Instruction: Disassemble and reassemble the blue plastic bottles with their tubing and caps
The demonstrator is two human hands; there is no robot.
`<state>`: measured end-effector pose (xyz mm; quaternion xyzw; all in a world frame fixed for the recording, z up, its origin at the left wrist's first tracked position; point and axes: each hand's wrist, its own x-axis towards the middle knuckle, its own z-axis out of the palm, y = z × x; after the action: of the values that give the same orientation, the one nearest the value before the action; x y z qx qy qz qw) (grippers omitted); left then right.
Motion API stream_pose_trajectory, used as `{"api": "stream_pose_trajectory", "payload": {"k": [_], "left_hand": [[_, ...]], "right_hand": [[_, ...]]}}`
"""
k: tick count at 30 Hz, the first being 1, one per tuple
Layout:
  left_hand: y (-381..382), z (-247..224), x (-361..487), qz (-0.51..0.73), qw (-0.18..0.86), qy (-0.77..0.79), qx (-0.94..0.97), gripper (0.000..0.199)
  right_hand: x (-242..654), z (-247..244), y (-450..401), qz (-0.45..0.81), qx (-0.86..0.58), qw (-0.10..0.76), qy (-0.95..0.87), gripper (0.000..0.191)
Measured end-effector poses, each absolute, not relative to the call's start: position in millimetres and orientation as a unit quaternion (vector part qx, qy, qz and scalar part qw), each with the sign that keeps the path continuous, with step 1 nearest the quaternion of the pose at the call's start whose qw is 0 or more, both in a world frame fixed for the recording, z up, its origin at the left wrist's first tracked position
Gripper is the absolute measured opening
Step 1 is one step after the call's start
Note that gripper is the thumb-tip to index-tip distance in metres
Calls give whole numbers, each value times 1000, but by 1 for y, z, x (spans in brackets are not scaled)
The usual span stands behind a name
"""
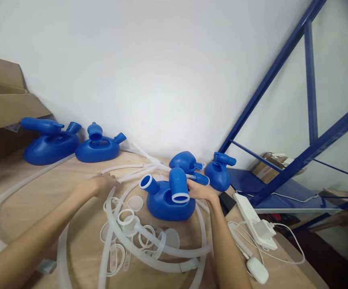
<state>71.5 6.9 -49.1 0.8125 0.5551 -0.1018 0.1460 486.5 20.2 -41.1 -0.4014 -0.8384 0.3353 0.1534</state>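
Across the table point(50, 184) sits the nearest bottle point(170, 210), spout point(152, 186) up-left; hands' point(104, 184) point(199, 190) finger closure unclear.

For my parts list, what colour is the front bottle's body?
The front bottle's body is blue, best in the head view.

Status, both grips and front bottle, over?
Left grip by translucent tubes; right grip at front blue urinal bottle. Bottle upright. Tubes, white rings in front.

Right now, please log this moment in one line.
Left hand: near translucent tube; Right hand: beside front blue container, grip unclear; Nearby: translucent disc; Rest: blue rack, power strip
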Motion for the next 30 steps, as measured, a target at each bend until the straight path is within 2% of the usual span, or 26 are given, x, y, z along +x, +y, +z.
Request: {"api": "stream_pose_trajectory", "payload": {"k": [6,11,13,15,17,19,22,25,30], "left_hand": [[16,-67,66,-62,109,583,803,49],[13,-38,50,4,85,565,821,63],[9,-16,43,66,82,558,823,61],[3,4,38,154,117,545,816,58],[-4,20,35,257,160,544,783,64],[-9,28,37,365,181,558,723,66],[-10,22,56,468,196,559,656,59],[-4,0,89,466,213,542,666,56],[-6,-31,135,418,225,506,721,54]], "right_hand": [[485,-46,21,326,-412,161,-835,53],[485,-42,18,326,-414,169,-833,55],[484,-40,17,330,-410,175,-832,59],[483,-38,16,328,-401,189,-834,60],[482,-38,16,320,-391,207,-838,59],[482,-38,17,311,-386,217,-841,57],[483,-42,18,312,-390,206,-841,53],[482,-46,19,318,-391,186,-843,57],[476,-54,25,299,-388,173,-855,91]]}}
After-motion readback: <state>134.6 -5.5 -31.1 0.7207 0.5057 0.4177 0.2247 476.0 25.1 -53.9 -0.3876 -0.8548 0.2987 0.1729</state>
